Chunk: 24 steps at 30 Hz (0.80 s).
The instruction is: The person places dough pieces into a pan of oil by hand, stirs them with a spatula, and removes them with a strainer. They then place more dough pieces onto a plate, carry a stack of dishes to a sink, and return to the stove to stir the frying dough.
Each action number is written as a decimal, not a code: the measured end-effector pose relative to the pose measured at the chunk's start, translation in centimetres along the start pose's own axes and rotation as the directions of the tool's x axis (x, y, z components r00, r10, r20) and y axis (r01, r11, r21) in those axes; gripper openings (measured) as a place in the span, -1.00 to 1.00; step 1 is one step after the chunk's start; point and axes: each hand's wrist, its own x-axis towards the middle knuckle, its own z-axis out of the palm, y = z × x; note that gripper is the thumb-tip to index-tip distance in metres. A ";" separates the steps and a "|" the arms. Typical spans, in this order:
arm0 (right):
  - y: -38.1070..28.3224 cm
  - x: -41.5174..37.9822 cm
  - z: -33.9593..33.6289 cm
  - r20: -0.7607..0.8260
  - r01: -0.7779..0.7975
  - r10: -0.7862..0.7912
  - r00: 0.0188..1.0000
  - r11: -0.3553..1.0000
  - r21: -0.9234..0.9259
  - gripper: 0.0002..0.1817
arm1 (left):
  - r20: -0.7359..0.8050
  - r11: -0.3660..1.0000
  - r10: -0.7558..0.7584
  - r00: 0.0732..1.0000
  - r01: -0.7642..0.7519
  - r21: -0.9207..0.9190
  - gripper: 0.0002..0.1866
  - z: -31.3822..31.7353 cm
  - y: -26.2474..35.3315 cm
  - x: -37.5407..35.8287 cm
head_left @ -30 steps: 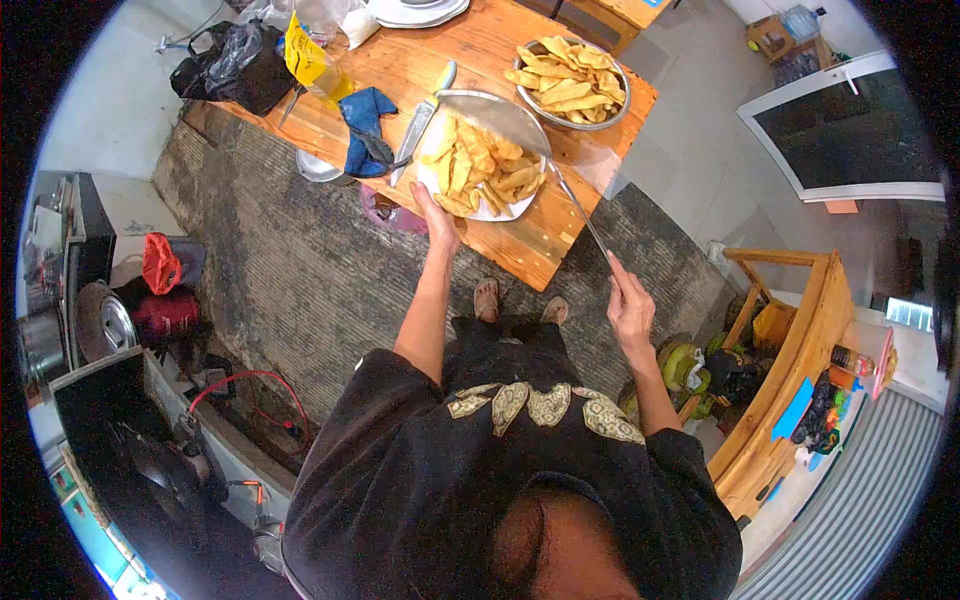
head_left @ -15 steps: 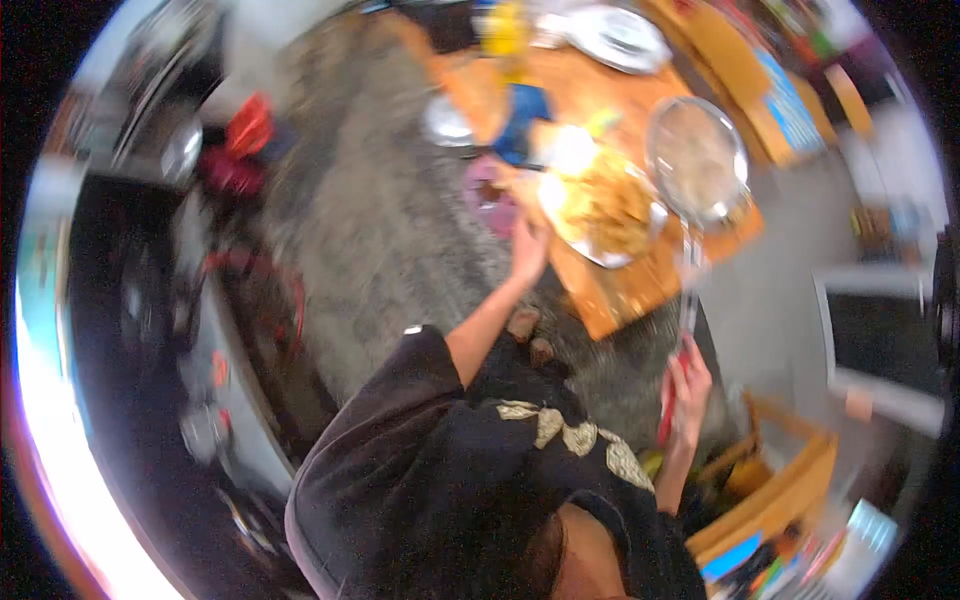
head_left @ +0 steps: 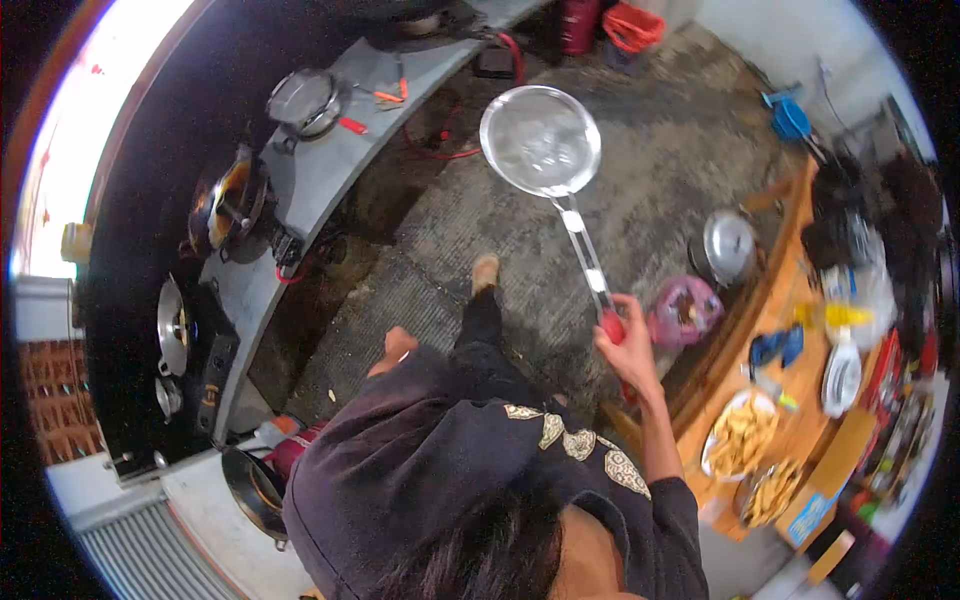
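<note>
My right hand (head_left: pixel 628 345) is closed round the red handle of a strainer (head_left: pixel 541 143). The strainer has a round metal mesh bowl with a shiny rim and a long wire shank. Held out ahead of me over the concrete floor, its mesh looks bare, with bright glints. My left hand (head_left: pixel 398 345) hangs low beside my dark top, with part of it hidden by the sleeve. How its fingers are set is not clear, and no object shows in it.
A wooden table (head_left: pixel 715 428) on the right bears a plate of fried pieces (head_left: pixel 745 432) and a bowl of similar pieces (head_left: pixel 775 492). Beside it are a pink basket (head_left: pixel 686 310) and a lidded pot (head_left: pixel 729 246). Along the left runs a grey counter (head_left: pixel 312 185) with pans and a wok (head_left: pixel 228 205).
My view has swung from the table toward the counter. The strainer, earlier over the table with pale contents, is now over the floor. My left hand has left the table edge.
</note>
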 end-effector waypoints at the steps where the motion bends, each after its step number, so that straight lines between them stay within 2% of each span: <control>1: -4.6 4.1 4.9 0.061 0.025 -0.022 0.998 0.999 -0.047 -0.51 | 0.016 0.975 -0.199 0.980 0.199 -0.097 -0.83 -2.9 -3.8 0.4; 2: -6.1 9.7 8.1 0.129 0.065 -0.061 0.990 0.997 -0.029 -0.50 | 0.039 0.902 -0.382 0.923 0.382 -0.203 -0.83 -3.4 -4.6 2.2; 3: -7.1 14.8 12.4 0.194 0.094 -0.093 0.977 0.996 0.001 -0.49 | 0.038 0.935 -0.340 0.940 0.342 -0.094 -0.80 -2.3 -6.5 4.0; 5: -9.0 26.0 22.4 0.265 0.287 -0.271 0.925 0.958 -0.020 -0.50 | 0.107 0.950 -0.135 0.985 0.159 -0.269 -0.76 -0.2 -11.6 7.1; 6: -11.1 32.0 27.7 0.250 0.378 -0.364 0.897 0.926 -0.012 -0.50 | 0.143 0.909 -0.329 0.934 0.354 -0.222 -0.77 0.7 -12.2 8.6; 7: -12.5 36.4 33.1 0.255 0.439 -0.423 0.870 0.898 -0.007 -0.50 | 0.141 0.745 -0.202 0.969 0.245 -0.620 -0.78 3.7 -15.0 8.5; 9: -15.0 45.4 44.4 0.267 0.383 -0.353 0.897 0.921 -0.073 -0.50 | 0.070 0.692 -0.126 0.990 0.138 -0.708 -0.79 1.3 -15.4 10.7; 11: -18.1 51.7 52.8 0.313 0.446 -0.383 0.869 0.881 -0.160 -0.53 | -0.020 0.554 -0.213 0.977 0.104 -0.826 -0.78 0.8 -15.7 13.8; 12: -18.3 55.1 56.9 0.378 0.318 -0.235 0.896 0.932 -0.173 -0.56 | -0.064 0.482 -0.255 0.965 0.069 -0.873 -0.77 0.4 -15.7 15.4; 14: -17.6 60.4 63.6 0.456 0.446 -0.307 0.836 0.863 -0.236 -0.54 | 0.088 0.611 -0.300 0.950 0.262 -0.747 -0.83 -5.9 -13.0 16.9; 15: -17.4 60.8 64.9 0.468 0.398 -0.260 0.845 0.889 -0.225 -0.47 | 0.144 0.592 -0.307 0.941 0.307 -0.745 -0.82 -7.7 -12.4 17.6; 16: -17.3 62.1 65.4 0.482 0.413 -0.281 0.830 0.891 -0.191 -0.37 | 0.211 0.572 -0.310 0.927 0.359 -0.737 -0.80 -9.4 -10.9 18.4; 17: -19.1 62.0 64.7 0.540 0.307 -0.090 0.837 0.894 -0.327 -0.25 | 0.279 0.544 -0.326 0.903 0.421 -0.726 -0.79 -10.1 -9.4 18.7; 19: -17.2 62.8 67.0 0.519 0.452 -0.198 0.832 0.785 -0.424 -0.12 | 0.376 0.439 -0.417 0.828 0.545 -0.714 -0.76 -11.1 -6.3 19.3; 20: -16.9 63.3 66.6 0.545 0.454 -0.175 0.820 0.779 -0.432 -0.09 | 0.407 0.367 -0.486 0.773 0.603 -0.708 -0.74 -11.6 -5.3 19.8; 21: -16.7 64.1 66.3 0.575 0.465 -0.161 0.802 0.773 -0.431 -0.06 | 0.393 0.347 -0.448 0.803 0.561 -0.752 -0.73 -11.8 -4.7 20.6; 22: -16.9 62.8 67.6 0.588 0.483 -0.157 0.794 0.751 -0.451 -0.03 | 0.365 0.324 -0.383 0.849 0.494 -0.807 -0.72 -11.1 -6.6 20.5; 24: -16.1 62.9 68.1 0.547 0.547 -0.258 0.796 0.694 -0.468 -0.04 | 0.304 0.335 -0.312 0.900 0.403 -0.852 -0.71 -12.8 -5.9 22.7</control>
